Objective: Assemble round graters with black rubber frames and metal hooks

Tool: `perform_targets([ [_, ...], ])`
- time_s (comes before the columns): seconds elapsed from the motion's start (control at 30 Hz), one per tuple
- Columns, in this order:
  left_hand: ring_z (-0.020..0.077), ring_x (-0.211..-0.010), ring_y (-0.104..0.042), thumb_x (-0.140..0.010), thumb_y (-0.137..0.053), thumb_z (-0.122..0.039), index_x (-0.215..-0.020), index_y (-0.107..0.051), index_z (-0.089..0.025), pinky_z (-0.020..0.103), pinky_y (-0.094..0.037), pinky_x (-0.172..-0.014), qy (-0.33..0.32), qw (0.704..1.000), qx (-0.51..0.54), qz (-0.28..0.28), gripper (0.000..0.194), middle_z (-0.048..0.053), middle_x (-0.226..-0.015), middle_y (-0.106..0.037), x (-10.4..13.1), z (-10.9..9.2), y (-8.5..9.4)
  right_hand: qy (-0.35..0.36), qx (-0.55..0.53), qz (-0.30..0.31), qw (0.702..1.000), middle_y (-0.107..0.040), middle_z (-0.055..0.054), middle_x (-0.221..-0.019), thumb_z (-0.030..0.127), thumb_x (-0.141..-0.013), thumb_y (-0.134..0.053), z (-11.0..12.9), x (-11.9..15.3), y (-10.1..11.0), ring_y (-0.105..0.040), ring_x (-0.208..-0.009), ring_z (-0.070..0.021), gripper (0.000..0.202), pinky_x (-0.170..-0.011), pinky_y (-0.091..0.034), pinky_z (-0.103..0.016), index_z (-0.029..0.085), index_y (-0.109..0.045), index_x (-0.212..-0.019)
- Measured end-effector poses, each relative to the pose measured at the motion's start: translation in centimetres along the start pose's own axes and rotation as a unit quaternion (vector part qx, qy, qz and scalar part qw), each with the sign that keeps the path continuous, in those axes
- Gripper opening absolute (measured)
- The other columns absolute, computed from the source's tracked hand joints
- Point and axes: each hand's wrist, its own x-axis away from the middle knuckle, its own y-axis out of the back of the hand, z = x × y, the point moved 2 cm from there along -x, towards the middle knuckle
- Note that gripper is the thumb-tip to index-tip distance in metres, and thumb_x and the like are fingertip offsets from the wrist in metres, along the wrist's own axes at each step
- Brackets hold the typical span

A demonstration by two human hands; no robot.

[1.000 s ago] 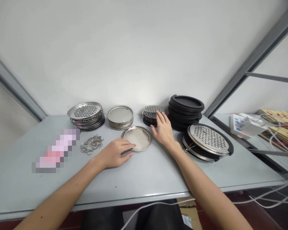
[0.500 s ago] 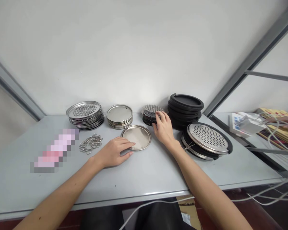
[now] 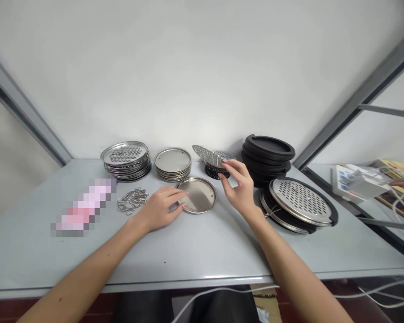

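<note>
A thin perforated metal disc (image 3: pixel 206 155) is pinched at its right edge by my right hand (image 3: pixel 238 186), which tilts it above a short stack of perforated discs (image 3: pixel 218 173). In front of that stack lies a shallow round metal lid (image 3: pixel 202 197), its raised rim facing up. My left hand (image 3: pixel 163 207) rests at the lid's left edge with fingers stretched out and thumb apart, fingertips over the rim. Left of this hand sits a small pile of metal clips (image 3: pixel 132 200).
Stacked metal lids (image 3: pixel 173 161) and slotted metal plates (image 3: pixel 126 157) stand along the wall. To the right are black rings (image 3: pixel 268 152) and a slotted plate assembly (image 3: pixel 301 202) with a black rim. A power strip (image 3: pixel 348 181) lies beyond the frame post. White cables hang at the table's front.
My right hand has lifted the perforated disc off its stack and tilted it up. My left hand stays by the lid. The whole view has shifted slightly.
</note>
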Motion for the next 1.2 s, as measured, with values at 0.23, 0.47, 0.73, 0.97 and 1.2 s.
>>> perform_targets([
  [0.23,0.0214,-0.093,-0.064,-0.088,-0.054,-0.023,-0.108,-0.066,-0.018,0.038,-0.052,-0.085,0.021,0.999,-0.024,-0.043,0.024,0.009,-0.103,-0.07,0.0,0.9,0.4,0.04,-0.051,-0.008,0.998,-0.071,-0.004,-0.087,0.017,-0.086,-0.054,1.3,0.7,0.2,-0.066,-0.083,-0.019,0.02,-0.074,-0.055,-0.036,0.026,-0.072,-0.085],
  [0.47,0.0208,-0.093,-0.066,-0.089,-0.055,-0.024,-0.107,-0.066,-0.019,0.037,-0.052,-0.086,0.057,0.99,-0.056,-0.115,0.022,0.007,-0.101,-0.072,0.1,1.5,0.6,0.067,-0.084,0.022,0.994,-0.072,-0.003,-0.083,0.013,-0.086,-0.053,1.9,0.7,-0.1,-0.066,-0.078,-0.0173,0.019,-0.069,-0.055,-0.034,0.024,-0.069,-0.086],
  [0.73,0.0206,-0.087,-0.066,-0.088,-0.06,-0.028,-0.104,-0.065,-0.018,0.035,-0.053,-0.08,0.072,0.984,-0.063,-0.149,0.02,0.007,-0.094,-0.071,0.2,1.9,0.6,0.057,-0.129,0.005,0.99,-0.073,-0.002,-0.08,0.01,-0.084,-0.056,3.2,0.8,0.0,-0.067,-0.075,-0.0177,0.018,-0.067,-0.055,-0.035,0.024,-0.067,-0.085],
  [0.97,0.0186,-0.083,-0.066,-0.088,-0.058,-0.02,-0.095,-0.067,-0.019,0.032,-0.052,-0.078,0.037,0.983,-0.061,-0.166,0.012,0.004,-0.089,-0.071,0.3,1.7,0.8,0.005,-0.181,-0.007,0.983,-0.073,-0.002,-0.079,0.01,-0.082,-0.059,3.8,0.9,0.2,-0.068,-0.075,-0.0162,0.016,-0.069,-0.056,-0.031,0.022,-0.068,-0.082],
  [1.2,0.0172,-0.079,-0.066,-0.084,-0.061,-0.012,-0.09,-0.069,-0.018,0.031,-0.052,-0.075,0.015,0.972,-0.072,-0.222,0.011,0.004,-0.085,-0.072,0.3,1.5,1.2,-0.009,-0.187,-0.01,0.982,-0.071,-0.002,-0.078,0.011,-0.081,-0.06,3.8,1.1,0.0,-0.066,-0.073,-0.0165,0.014,-0.068,-0.055,-0.032,0.023,-0.068,-0.081],
])
